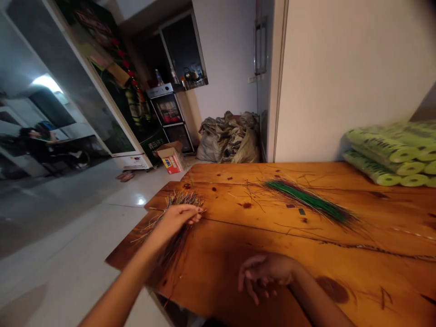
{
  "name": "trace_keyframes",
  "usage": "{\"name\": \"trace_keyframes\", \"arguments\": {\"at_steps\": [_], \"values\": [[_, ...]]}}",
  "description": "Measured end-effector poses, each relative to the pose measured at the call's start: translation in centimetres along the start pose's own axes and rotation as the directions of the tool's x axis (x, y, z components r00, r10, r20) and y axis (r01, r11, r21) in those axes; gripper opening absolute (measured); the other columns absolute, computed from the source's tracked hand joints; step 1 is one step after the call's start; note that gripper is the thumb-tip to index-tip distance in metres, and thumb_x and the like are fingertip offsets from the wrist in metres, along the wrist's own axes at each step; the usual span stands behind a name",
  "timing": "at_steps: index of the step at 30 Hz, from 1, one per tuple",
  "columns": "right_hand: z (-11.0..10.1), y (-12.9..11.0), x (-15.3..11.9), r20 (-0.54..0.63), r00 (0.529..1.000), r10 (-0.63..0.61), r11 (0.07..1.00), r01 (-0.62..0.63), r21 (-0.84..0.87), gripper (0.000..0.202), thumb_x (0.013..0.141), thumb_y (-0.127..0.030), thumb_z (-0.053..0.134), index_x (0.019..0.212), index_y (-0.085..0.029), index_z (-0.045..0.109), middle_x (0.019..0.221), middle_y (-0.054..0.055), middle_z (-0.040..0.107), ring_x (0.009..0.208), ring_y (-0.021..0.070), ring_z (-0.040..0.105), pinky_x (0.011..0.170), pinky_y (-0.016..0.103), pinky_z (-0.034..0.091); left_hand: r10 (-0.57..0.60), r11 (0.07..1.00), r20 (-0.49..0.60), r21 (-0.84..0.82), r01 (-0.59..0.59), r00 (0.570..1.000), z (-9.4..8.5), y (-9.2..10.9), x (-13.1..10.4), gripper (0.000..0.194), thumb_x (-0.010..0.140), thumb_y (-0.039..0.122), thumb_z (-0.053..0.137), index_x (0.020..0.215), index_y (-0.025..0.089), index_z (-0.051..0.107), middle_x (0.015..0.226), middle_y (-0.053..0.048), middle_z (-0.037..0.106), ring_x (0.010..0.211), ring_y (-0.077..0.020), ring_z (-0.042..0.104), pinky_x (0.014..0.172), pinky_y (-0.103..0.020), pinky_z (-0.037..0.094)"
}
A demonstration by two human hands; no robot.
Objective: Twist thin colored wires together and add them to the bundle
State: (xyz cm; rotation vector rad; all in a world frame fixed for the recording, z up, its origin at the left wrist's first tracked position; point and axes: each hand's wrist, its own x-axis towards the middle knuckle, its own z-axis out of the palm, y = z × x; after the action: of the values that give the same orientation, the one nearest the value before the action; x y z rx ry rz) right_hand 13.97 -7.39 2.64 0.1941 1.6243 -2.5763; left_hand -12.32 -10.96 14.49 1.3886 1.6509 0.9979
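My left hand [184,215] is over a bundle of thin, mixed-colour strands [182,198] at the table's left end. Its thumb and fingers are pinched together beside the frayed ends; what is between them is too small to make out. My right hand [267,272] hovers above the table's near side, fingers loosely curled and apart, holding nothing. Farther right lies a second bundle of strands [308,199], mostly green with some darker and reddish ones. A thin dark, twisted-looking cord [368,247] stretches toward the right edge.
The wooden table [221,254] has scattered loose strands and small dark pieces [301,211]. Stacked yellow-green wrapped rolls [384,154] stand at the back right. Beyond the table are bulging sacks [228,138], a cardboard box [172,159] and a glass-door fridge [132,161]. A person [37,145] sits far left.
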Motion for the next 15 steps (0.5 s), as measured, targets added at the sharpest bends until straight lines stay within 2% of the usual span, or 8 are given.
{"name": "trace_keyframes", "arguments": {"at_steps": [2,3,4,5,6,8,12,15], "values": [[0.0,0.1,0.0,-0.01,1.0,-0.009,1.0,0.009,-0.002,0.035,0.078,-0.041,0.054,0.092,-0.01,0.063,0.066,0.002,0.063,0.039,0.0024,0.048,0.029,0.008,0.036,-0.114,0.959,-0.03,0.258,0.118,0.993,-4.1,-0.1,-0.3,0.03,0.07,0.037,0.052,0.082,0.014,0.068,0.071,-0.005,0.068,0.063,-0.015,0.059,0.06,-0.024,0.043],[0.0,0.1,0.0,-0.013,1.0,-0.013,1.0,0.013,0.0,0.036,0.078,-0.042,0.054,0.093,-0.01,0.063,0.066,0.002,0.063,0.038,0.0023,0.048,0.029,0.008,0.036,-0.166,0.891,-0.057,0.419,0.174,0.984,-5.7,-0.2,-0.5,0.029,0.071,0.036,0.05,0.08,0.015,0.068,0.071,-0.005,0.068,0.064,-0.0161,0.059,0.06,-0.024,0.043],[-0.1,0.1,0.0,-0.019,1.0,-0.016,1.0,0.016,0.001,0.036,0.078,-0.042,0.054,0.093,-0.01,0.063,0.066,0.003,0.063,0.038,0.0023,0.048,0.029,0.008,0.036,-0.205,0.764,-0.115,0.602,0.232,0.972,-7.1,-0.3,-0.5,0.029,0.071,0.037,0.049,0.075,0.016,0.068,0.07,-0.005,0.069,0.065,-0.0176,0.06,0.06,-0.024,0.042],[-0.1,0.2,-0.1,-0.028,0.999,-0.021,1.0,0.021,0.001,0.036,0.078,-0.042,0.054,0.092,-0.01,0.063,0.065,0.003,0.063,0.037,0.0022,0.047,0.029,0.008,0.035,-0.214,0.582,-0.188,0.763,0.28,0.958,-8.1,-0.5,-0.6,0.029,0.07,0.037,0.048,0.071,0.017,0.068,0.071,-0.007,0.069,0.068,-0.0196,0.061,0.061,-0.025,0.042],[-0.2,0.2,-0.2,-0.042,0.999,-0.027,1.0,0.027,-0.002,0.036,0.079,-0.042,0.054,0.092,-0.01,0.063,0.064,0.003,0.063,0.037,0.0021,0.047,0.029,0.008,0.035,-0.201,0.423,-0.254,0.848,0.318,0.946,-8.8,-0.6,-0.6,0.028,0.069,0.037,0.049,0.068,0.017,0.068,0.074,-0.008,0.069,0.073,-0.022,0.062,0.063,-0.026,0.042],[-0.3,0.2,-0.3,-0.073,0.996,-0.046,0.999,0.045,-0.012,0.036,0.079,-0.042,0.053,0.091,-0.009,0.063,0.064,0.003,0.063,0.036,0.0017,0.047,0.03,0.008,0.036,-0.17,0.24,-0.328,0.901,0.362,0.929,-9.1,-0.8,-0.8,0.026,0.067,0.036,0.051,0.066,0.017,0.068,0.08,-0.012,0.069,0.079,-0.0256,0.062,0.066,-0.027,0.041],[-0.5,0.2,-0.6,-0.094,0.993,-0.073,0.997,0.071,-0.024,0.036,0.079,-0.043,0.053,0.089,-0.01,0.062,0.063,0.003,0.063,0.036,0.0014,0.046,0.03,0.008,0.035,-0.154,0.205,-0.348,0.904,0.374,0.925,-7.8,-0.6,-1.5,0.028,0.069,0.038,0.05,0.073,0.016,0.068,0.087,-0.015,0.068,0.084,-0.0274,0.061,0.069,-0.029,0.041],[-0.6,0.1,-0.5,-0.091,0.994,-0.064,0.998,0.062,-0.03,0.036,0.079,-0.043,0.054,0.09,-0.01,0.062,0.064,0.003,0.063,0.036,0.0013,0.046,0.031,0.008,0.036,-0.059,0.136,-0.32,0.936,0.325,0.946,-6.0,0.5,-2.2,0.041,0.079,0.039,0.037,0.079,0.013,0.068,0.086,-0.019,0.066,0.082,-0.03,0.061,0.068,-0.033,0.042]]}}
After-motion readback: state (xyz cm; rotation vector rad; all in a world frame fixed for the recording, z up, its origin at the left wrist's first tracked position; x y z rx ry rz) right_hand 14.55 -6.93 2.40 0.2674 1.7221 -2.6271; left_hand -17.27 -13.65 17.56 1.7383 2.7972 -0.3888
